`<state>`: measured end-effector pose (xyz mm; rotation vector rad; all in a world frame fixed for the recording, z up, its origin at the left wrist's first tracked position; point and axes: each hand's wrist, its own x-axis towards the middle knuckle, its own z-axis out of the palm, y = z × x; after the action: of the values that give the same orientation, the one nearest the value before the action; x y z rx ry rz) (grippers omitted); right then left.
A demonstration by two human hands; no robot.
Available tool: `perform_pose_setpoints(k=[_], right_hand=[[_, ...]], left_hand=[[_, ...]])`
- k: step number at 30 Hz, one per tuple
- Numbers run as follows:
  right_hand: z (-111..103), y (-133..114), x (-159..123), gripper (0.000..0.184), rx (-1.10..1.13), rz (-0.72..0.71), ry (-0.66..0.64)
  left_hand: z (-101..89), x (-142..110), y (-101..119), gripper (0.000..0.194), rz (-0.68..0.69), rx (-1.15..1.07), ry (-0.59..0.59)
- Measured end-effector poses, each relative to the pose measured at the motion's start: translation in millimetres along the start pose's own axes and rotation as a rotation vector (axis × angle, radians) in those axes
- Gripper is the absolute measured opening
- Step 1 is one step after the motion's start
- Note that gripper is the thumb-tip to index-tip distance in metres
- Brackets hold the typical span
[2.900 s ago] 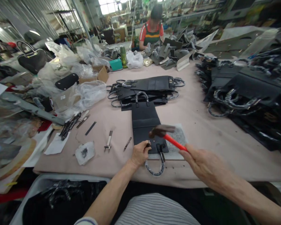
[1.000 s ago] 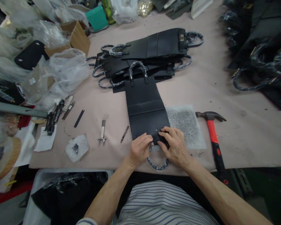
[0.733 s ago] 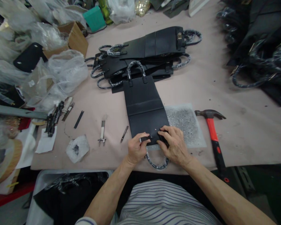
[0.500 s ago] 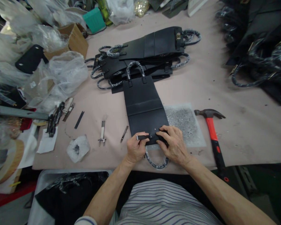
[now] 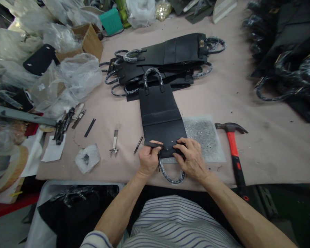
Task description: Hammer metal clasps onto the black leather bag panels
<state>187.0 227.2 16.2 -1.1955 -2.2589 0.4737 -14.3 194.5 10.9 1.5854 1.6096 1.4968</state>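
A black handbag panel (image 5: 162, 127) lies flat in front of me, its plastic-wrapped handles at both ends. My left hand (image 5: 149, 160) pinches a narrow dark strip (image 5: 152, 144) above the panel's near left part. My right hand (image 5: 192, 158) is closed on the panel's near right part, thumb and fingers around a dark bit of it. Small pale dots show on the panel between the hands. The near handle (image 5: 172, 179) loops toward me below them. What exactly lies under the fingertips is hidden.
A speckled pale sheet (image 5: 204, 137) lies partly under the panel. To its right is a red-and-black claw hammer (image 5: 234, 144). Left are a divider-like metal tool (image 5: 114, 143) and a thin punch (image 5: 138, 145). Stacked bag panels (image 5: 170, 51) sit behind; a bin (image 5: 45, 203) stands below.
My left hand has tilted the dark strip and lifted it slightly, and its metallic-looking end no longer shows. My right hand stays about where it was. The whole view has shifted a little.
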Motion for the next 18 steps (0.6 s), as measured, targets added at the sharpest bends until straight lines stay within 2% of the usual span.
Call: perform_pose_setpoints(k=[2,5,8,14,18], right_hand=[[1.0,0.0,-0.6,0.020,0.000,0.000,0.002],[2.4,0.6,-1.7,0.020,0.003,0.003,0.008],[2.3,1.5,-2.2,0.021,0.009,-0.001,0.010],[-2.5,4.1,-2.2,0.016,0.058,-0.136,-0.029],[-2.2,5.5,-2.9,0.017,0.063,-0.149,-0.017]], left_hand=[[0.4,0.3,0.1,0.010,-0.019,-0.024,0.020],[0.0,0.4,1.5,0.008,-0.007,-0.007,-0.027],[-0.4,0.6,2.7,0.009,-0.040,-0.003,-0.023],[-0.3,1.2,3.2,0.009,-0.023,0.013,-0.043],[-0.1,0.6,3.4,0.009,-0.020,0.014,-0.045]])
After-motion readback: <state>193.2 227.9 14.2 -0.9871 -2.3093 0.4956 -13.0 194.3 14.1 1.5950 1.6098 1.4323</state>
